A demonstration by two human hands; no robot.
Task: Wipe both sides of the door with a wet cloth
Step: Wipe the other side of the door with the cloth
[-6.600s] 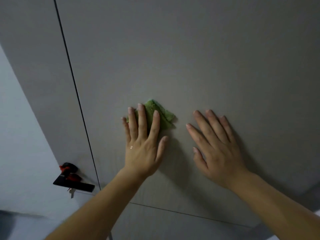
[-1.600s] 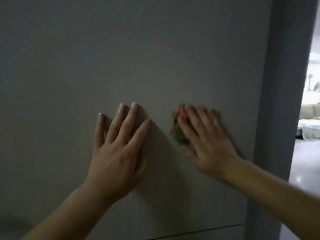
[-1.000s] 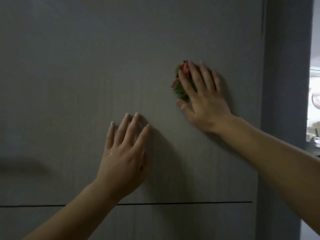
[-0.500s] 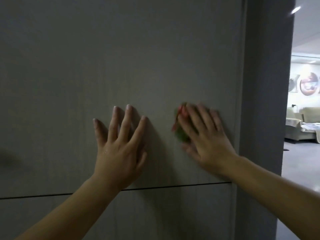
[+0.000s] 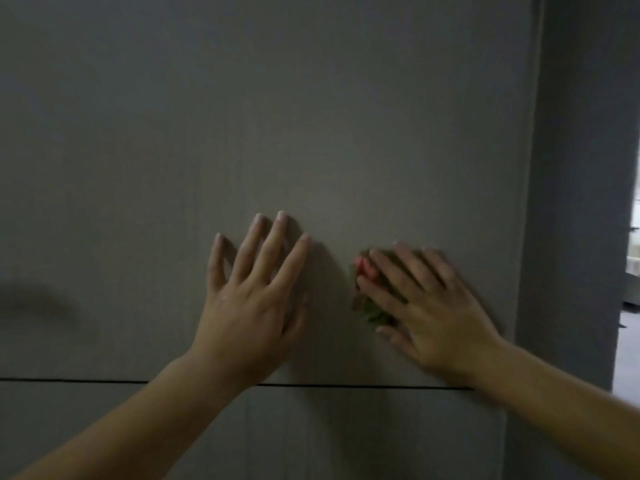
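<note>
Left hand (image 5: pixel 249 306) flat on the door (image 5: pixel 311 116), fingers spread, holding nothing. Right hand (image 5: pixel 429 306) presses the cloth (image 5: pixel 372 311) (green and red, mostly covered) against it with straight fingers, near the right edge.

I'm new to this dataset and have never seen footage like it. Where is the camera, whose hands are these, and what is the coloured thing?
There is no machine: a person works with bare hands, and the single picture comes from a wide-angle camera worn on their head, looking forward. Filling the view is a grey-brown door panel with a thin dark horizontal groove low down. The left hand lies flat on the door, fingers spread, holding nothing. The right hand presses a crumpled green and red cloth against the door with straight fingers; most of the cloth is hidden beneath them. At the far right is a darker grey upright strip, the door's edge or its frame, and past it a sliver of a brighter room.
</note>
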